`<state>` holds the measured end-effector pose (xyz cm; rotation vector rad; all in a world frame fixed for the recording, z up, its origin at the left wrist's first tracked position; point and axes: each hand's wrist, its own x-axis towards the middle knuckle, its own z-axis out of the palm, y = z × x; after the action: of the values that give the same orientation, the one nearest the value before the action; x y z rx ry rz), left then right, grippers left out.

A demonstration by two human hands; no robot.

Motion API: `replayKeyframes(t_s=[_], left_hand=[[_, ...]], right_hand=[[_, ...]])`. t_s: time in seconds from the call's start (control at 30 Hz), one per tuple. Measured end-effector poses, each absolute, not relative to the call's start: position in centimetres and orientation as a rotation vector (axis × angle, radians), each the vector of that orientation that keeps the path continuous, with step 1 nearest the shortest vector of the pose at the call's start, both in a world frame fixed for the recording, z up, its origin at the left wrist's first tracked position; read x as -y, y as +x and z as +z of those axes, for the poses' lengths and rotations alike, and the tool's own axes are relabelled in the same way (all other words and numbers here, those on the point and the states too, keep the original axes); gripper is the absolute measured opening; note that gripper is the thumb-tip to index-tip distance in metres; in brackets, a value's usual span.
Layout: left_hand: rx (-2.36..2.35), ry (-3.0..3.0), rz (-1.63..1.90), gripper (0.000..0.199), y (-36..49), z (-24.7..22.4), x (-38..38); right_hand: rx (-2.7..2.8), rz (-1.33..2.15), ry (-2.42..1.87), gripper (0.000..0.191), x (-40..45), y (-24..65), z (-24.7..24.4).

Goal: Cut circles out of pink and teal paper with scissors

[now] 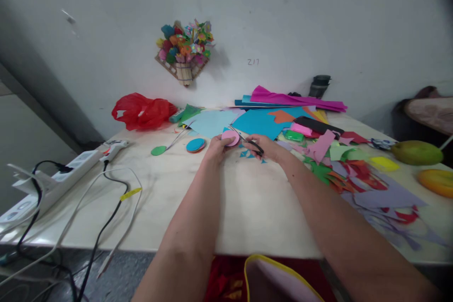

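Between the fingers and thumb of my left hand (217,147) is a pink paper circle (231,138), with a bit of blue paper (225,130) showing behind its upper edge. My right hand (266,147) grips a pair of scissors (255,145) with dark handles, and the blades reach to the circle's right edge. Small blue paper scraps (247,153) lie on the table beneath the scissors. Left of my hands rests a stack of round paper pieces (196,144), blue on top with orange below. Farther left, a green paper circle (158,151) lies beside a thin stick.
Large blue sheets (260,122) and rolled magenta paper (297,98) lie at the back. Mixed paper scraps (368,174) cover the right side, near a green mango-like fruit (416,152). A red plastic bag (143,112), a power strip (53,184) and loose cables occupy the left.
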<state>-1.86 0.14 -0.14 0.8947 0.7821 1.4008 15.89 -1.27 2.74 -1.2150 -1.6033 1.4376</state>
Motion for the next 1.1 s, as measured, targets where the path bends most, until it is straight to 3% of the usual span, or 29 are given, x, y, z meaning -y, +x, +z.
replayKeyframes(t_s=[0.8, 1.1], left_hand=[[-0.768, 0.938, 1.37, 0.022, -2.3, 0.0, 0.0], [-0.771, 1.145, 1.13, 0.029, -2.0, -0.4, -0.3]], right_hand=[[1.657, 1.279, -1.164, 0.026, 0.8, 16.9, 2.4], [1.437, 1.241, -1.081, 0.033, 0.5, 16.8, 2.8]])
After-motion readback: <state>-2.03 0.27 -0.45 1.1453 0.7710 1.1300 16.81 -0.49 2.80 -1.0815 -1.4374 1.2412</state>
